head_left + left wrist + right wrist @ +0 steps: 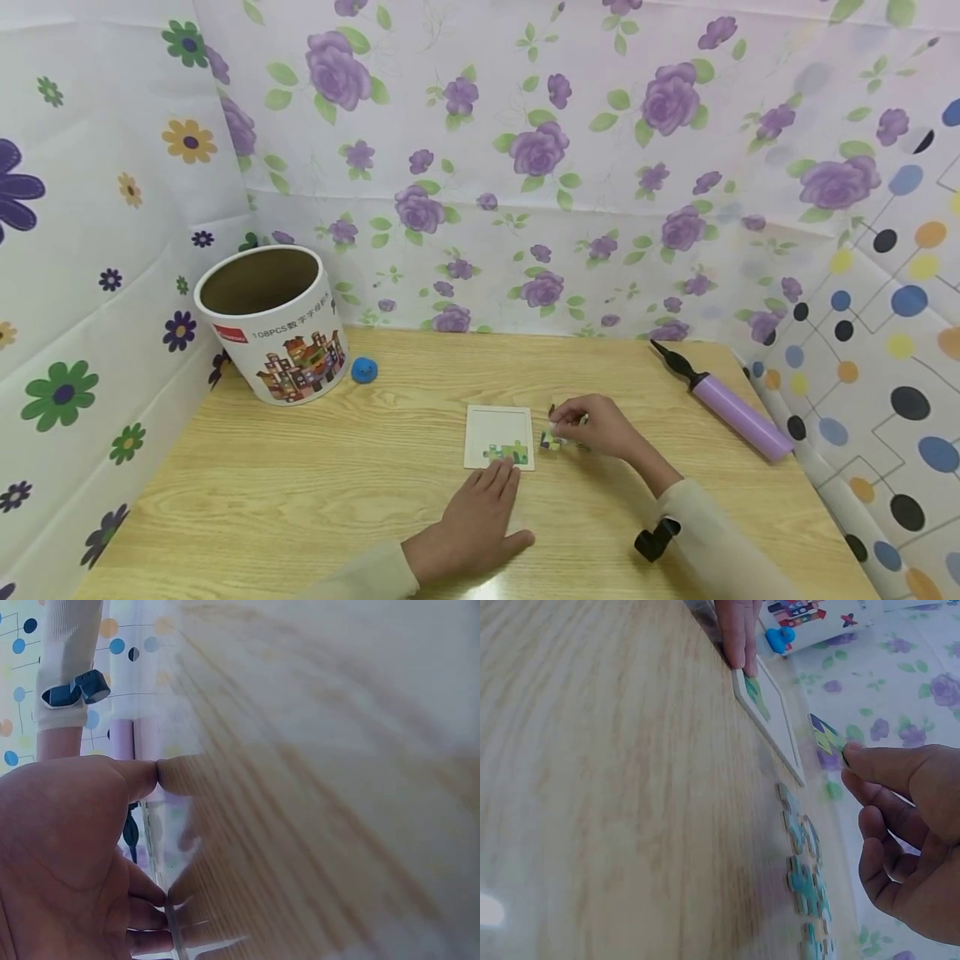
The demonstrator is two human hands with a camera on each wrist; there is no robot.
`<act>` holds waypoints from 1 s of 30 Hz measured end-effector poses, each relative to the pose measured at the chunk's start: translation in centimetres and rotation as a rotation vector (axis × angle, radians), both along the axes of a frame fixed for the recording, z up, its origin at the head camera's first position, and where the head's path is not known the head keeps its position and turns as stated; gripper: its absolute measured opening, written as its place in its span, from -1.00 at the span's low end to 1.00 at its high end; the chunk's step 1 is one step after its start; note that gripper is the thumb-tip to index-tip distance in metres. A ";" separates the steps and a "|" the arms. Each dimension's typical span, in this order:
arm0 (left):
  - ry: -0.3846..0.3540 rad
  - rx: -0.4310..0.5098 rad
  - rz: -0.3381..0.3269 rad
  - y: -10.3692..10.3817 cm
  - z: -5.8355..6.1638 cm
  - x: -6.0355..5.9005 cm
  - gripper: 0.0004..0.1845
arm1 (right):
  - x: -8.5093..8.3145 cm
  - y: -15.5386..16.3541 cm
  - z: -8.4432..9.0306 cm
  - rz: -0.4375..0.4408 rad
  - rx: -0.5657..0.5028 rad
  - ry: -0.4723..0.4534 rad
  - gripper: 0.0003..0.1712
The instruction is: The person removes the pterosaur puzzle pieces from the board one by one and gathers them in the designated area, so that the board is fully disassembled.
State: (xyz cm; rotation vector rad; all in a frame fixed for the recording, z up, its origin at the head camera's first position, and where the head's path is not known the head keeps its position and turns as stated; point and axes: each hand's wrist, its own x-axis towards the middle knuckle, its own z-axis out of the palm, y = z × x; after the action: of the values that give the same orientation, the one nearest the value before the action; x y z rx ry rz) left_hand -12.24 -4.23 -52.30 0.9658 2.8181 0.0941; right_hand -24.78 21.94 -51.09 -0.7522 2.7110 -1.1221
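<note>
Puzzle piece [825, 733], flat card, is being pinched by the right hand [596, 427]; the left hand [472, 521] is pressing flat-fingered on the square puzzle tray [498, 433]. The round tub [273, 325] is reading "108PCS".

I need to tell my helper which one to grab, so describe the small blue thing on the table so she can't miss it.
Start at the big round cardboard tub in the table's far left corner. Just right of its base, on the wooden table, sits the small blue thing. It is the only solid bright blue, rounded item there, far from the puzzle board.
</note>
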 end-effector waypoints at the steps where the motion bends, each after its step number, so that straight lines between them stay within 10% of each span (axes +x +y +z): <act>1: 0.002 -0.001 0.001 0.0 -0.1 0.0 -0.05 | 0.1 0.2 -0.1 0.002 -0.002 0.002 -0.86; 30: -0.029 -0.013 0.007 0.1 0.5 0.1 -0.03 | 2.0 1.4 -2.6 0.007 0.036 0.023 -0.93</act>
State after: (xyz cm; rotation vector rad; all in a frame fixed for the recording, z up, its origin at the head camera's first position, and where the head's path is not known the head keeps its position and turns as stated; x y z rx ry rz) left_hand -12.14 -4.14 -51.79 0.9446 2.7923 0.0899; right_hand -22.77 23.38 -53.67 -0.7740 2.7374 -1.0660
